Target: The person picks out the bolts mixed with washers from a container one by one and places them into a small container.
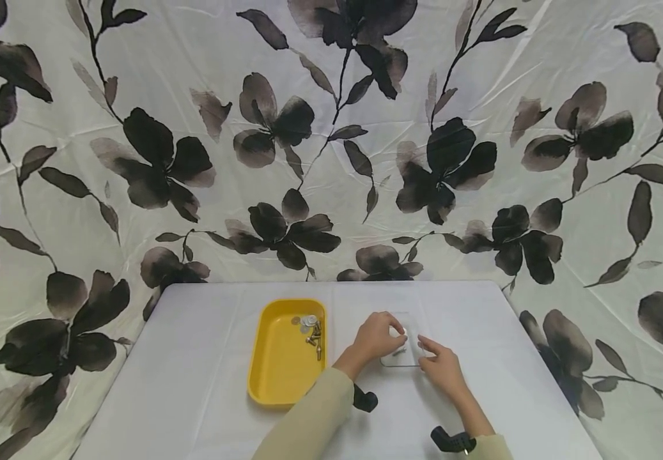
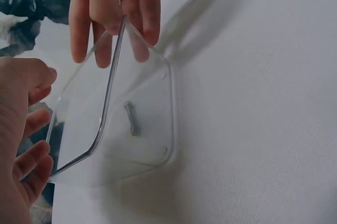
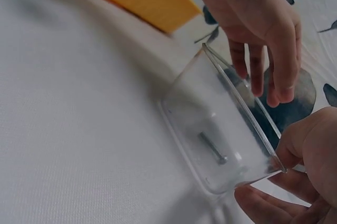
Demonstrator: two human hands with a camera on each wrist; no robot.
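Note:
A clear plastic container (image 1: pixel 403 365) with rounded corners stands on the white table, seen from the side in the left wrist view. One metal bolt (image 3: pixel 213 148) lies on its bottom; the left wrist view has the same bolt (image 2: pixel 131 119) more blurred. My right hand (image 1: pixel 442 365) grips the container's near right corner, thumb inside the rim and fingers outside, as the right wrist view shows. Over the container's left side is my left hand (image 1: pixel 380 333), its fingers loosely bent downward close to the rim, holding nothing.
Left of the container sits a yellow tray (image 1: pixel 254 364). Several silvery coins (image 1: pixel 307 321) and several metal bolts (image 1: pixel 315 340) lie along its right side. My left sleeve (image 1: pixel 314 415) overlaps the tray's near right corner. A floral cloth (image 1: pixel 285 128) hangs behind the table.

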